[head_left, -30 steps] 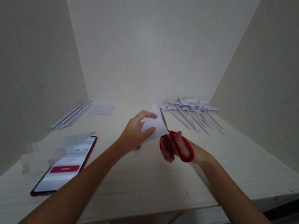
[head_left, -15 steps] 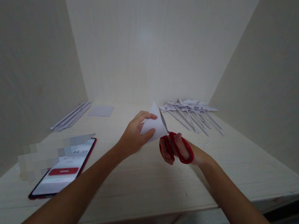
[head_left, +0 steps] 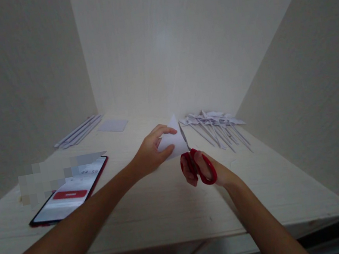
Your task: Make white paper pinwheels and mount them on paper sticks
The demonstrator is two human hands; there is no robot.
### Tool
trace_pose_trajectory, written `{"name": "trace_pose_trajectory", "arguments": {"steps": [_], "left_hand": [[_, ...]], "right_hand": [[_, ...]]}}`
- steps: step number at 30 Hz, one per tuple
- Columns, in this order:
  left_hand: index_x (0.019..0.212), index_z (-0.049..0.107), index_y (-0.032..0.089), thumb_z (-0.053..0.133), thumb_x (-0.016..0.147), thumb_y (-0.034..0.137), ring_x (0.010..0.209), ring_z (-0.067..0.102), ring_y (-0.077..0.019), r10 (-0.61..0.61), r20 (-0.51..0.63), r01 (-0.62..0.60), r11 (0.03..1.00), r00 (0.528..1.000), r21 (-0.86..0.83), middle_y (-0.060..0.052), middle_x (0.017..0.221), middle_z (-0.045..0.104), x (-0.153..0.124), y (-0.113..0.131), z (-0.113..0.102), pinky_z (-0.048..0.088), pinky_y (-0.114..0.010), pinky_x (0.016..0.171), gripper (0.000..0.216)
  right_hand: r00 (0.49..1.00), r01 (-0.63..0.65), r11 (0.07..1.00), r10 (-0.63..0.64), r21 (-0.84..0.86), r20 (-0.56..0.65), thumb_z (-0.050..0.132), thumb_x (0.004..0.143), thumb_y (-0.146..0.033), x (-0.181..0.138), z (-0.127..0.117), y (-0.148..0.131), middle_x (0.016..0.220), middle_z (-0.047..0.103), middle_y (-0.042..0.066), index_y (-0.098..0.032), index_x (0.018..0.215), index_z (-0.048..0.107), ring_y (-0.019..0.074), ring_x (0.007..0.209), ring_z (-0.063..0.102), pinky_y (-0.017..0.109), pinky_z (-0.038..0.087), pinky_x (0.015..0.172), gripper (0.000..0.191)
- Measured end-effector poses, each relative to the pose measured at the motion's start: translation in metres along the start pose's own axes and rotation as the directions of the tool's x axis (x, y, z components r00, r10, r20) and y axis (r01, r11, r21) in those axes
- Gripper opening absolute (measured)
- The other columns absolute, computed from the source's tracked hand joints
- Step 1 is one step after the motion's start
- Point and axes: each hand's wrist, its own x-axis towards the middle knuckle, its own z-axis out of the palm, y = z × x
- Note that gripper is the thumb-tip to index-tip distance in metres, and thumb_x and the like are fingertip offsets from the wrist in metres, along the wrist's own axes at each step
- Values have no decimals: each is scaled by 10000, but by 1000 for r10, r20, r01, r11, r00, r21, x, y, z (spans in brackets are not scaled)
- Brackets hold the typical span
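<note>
A pale, faintly streaked tabletop (head_left: 159, 216) fills the lower middle, tucked into a dim nook. Its back wall (head_left: 156, 50) stands at twelve o'clock, a darker left wall (head_left: 19, 74) at ten and a grey right wall (head_left: 318, 96) at two. Taking the clock as centred on the paper being held, a phone (head_left: 71, 192) lies between eight and nine, its screen lit with a red bar (some of it lost behind blurred blocks). Slim white paper sticks (head_left: 80, 131) lie bundled at ten, with a flat white sheet (head_left: 113, 125) just beside them. At two, near the back wall, is a heap of folded paper pieces on sticks (head_left: 217, 119), the sticks slanting down towards four.

The white paper (head_left: 177, 144) sits mid-table, smooth and plain, its peak pointing to twelve. The left hand (head_left: 154, 151) grips it from nine o'clock, thumb and fingers spread across its face. At five, the right hand (head_left: 203, 165) has its fingers through the thick red loops of the scissors (head_left: 196, 165). Their dark, narrow blades run up along the paper's right edge; I cannot tell how far apart they stand.
</note>
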Motion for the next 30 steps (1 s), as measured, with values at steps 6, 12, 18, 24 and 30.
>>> {"name": "trace_pose_trajectory", "arguments": {"steps": [6,12,18,24,30], "left_hand": [[1001,529,128,535,743,173,742,509,-96,-8,3,8,999,1000,39,-75,1018,486,0,1,0,433,-200,597,262],[1006,530,146,538,745,152,812,511,-108,-7,11,7,999,1000,43,-70,1016,489,0,0,-1,441,-191,634,261],[1017,525,135,532,745,144,821,516,-111,-1,18,0,999,1000,50,-74,1020,488,0,-1,-1,446,-207,658,272],[1017,530,132,531,742,165,852,518,-129,12,14,-13,998,1000,67,-74,1014,489,0,-3,-2,447,-233,685,276],[1015,529,144,535,740,178,835,523,-128,17,13,-18,999,1000,49,-74,1016,493,0,-4,-2,449,-243,694,277]], "right_hand": [[999,-36,999,36,17,-8,234,799,-692,1,2,1,545,437,-6,-177,634,456,105,455,463,239,345,408,585],[997,-68,998,68,2,-37,281,813,-663,0,3,-1,507,459,-7,-185,655,464,115,439,476,240,337,396,536],[996,-69,998,69,9,-52,289,820,-654,1,5,0,499,460,-18,-167,707,491,109,407,485,227,329,370,539],[996,-61,998,60,-15,-61,268,819,-662,2,5,0,481,453,-22,-173,642,470,101,377,484,221,315,350,558],[990,-86,995,79,-59,-114,260,803,-687,3,6,2,445,451,-27,-169,599,454,94,345,482,206,307,324,589]]}}
